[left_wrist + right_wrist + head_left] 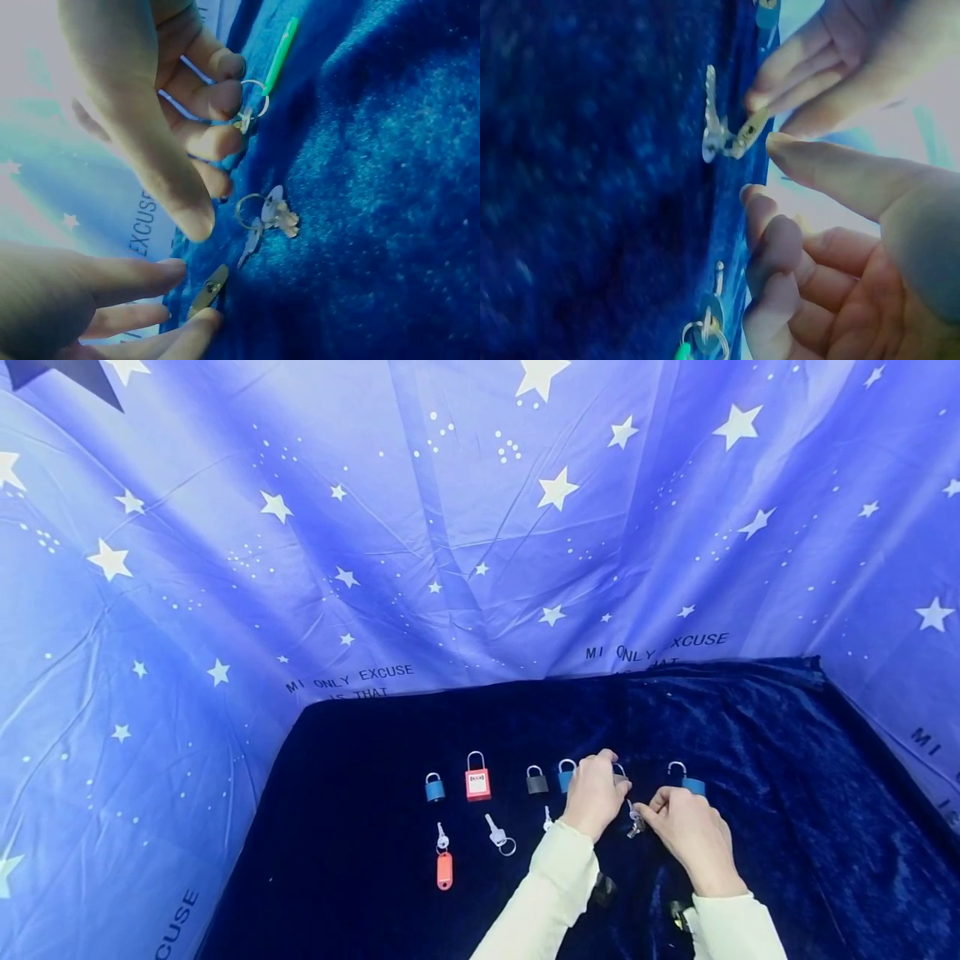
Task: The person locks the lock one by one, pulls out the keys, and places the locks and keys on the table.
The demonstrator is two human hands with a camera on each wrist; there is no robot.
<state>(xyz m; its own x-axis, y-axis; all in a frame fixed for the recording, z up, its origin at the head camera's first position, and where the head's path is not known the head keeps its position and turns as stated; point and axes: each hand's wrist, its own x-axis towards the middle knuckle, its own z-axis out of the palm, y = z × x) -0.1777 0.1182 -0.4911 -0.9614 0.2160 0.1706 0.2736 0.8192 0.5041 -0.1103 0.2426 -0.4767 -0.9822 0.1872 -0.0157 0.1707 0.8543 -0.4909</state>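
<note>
My left hand [596, 793] pinches a small grey padlock [210, 289] between thumb and fingers; its keyhole end shows in both wrist views. In the head view the hand covers most of it. Close by, my right hand [692, 835] hovers with its fingers loosely bent and nothing between them. Its thumb is near the padlock and a ring of silver keys [635, 823], which lies on the cloth. Below the right hand, another key ring with a green tag [281, 56] lies on the cloth. A blue padlock [693, 786] sits just beyond that hand.
In a row to the left stand a blue padlock [435, 789], a red padlock [477, 783], a dark grey padlock [536, 784] and another blue padlock [566, 779]. Before them lie keys, one with a red tag [445, 871]. Dark blue velvet [337, 827] covers the table; a starry curtain [450, 527] hangs behind.
</note>
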